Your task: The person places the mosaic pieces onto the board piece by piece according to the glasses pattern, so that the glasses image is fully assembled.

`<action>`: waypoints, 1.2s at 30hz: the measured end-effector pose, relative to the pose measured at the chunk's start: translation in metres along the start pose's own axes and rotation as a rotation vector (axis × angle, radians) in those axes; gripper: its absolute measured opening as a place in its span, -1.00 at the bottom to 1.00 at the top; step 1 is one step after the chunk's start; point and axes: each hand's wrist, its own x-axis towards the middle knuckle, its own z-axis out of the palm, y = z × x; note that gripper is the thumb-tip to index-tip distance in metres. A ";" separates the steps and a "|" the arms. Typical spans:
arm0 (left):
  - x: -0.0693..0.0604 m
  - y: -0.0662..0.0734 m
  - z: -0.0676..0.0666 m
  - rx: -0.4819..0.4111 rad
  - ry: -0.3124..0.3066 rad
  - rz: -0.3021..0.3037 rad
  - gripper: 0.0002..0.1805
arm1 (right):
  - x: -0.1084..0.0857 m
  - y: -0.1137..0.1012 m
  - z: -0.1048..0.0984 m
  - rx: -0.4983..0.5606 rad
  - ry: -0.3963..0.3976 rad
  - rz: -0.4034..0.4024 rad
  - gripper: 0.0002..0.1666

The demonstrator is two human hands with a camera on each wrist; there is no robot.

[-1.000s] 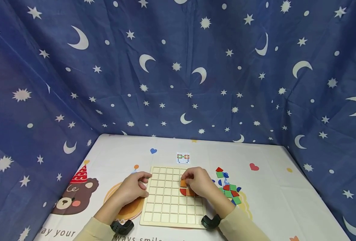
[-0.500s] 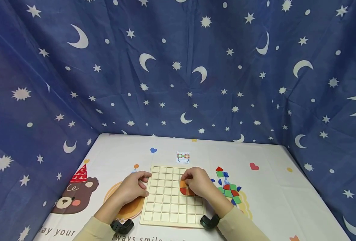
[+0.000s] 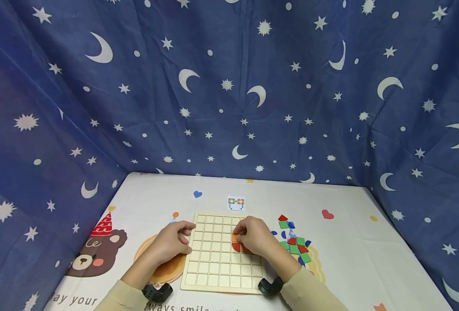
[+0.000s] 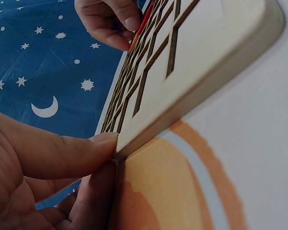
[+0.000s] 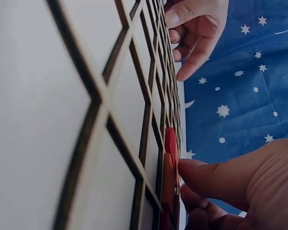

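A pale wooden grid board [image 3: 210,268] lies flat on the table. My left hand [image 3: 171,242] steadies its left edge, the thumb and fingers spread apart along the rim; in the left wrist view the thumb [image 4: 81,153] rests against the board's side. Over the upper right cells, my right hand [image 3: 255,235] pinches a small orange tile [image 3: 235,238] at its grid cell. Just below that tile sits a red piece with a rounded corner [image 3: 235,247]. Close up in the right wrist view, the thumb [image 5: 211,175] touches the raised pieces, while the fingers partly hide them.
Loose green, red and blue tiles [image 3: 294,249] are scattered right of the board. Behind it lies a small printed pattern card [image 3: 236,203]. A blue curtain with moons and stars [image 3: 229,86] hangs around the white printed tablecloth [image 3: 346,242].
The right hand's fingers have shifted slightly, and the orange tile has come down into line with its cell, less of it showing now. The left hand and board have stayed put.
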 end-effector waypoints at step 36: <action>-0.001 0.000 0.000 0.003 -0.002 0.005 -0.27 | -0.059 0.090 -0.079 -0.068 0.119 0.277 -0.77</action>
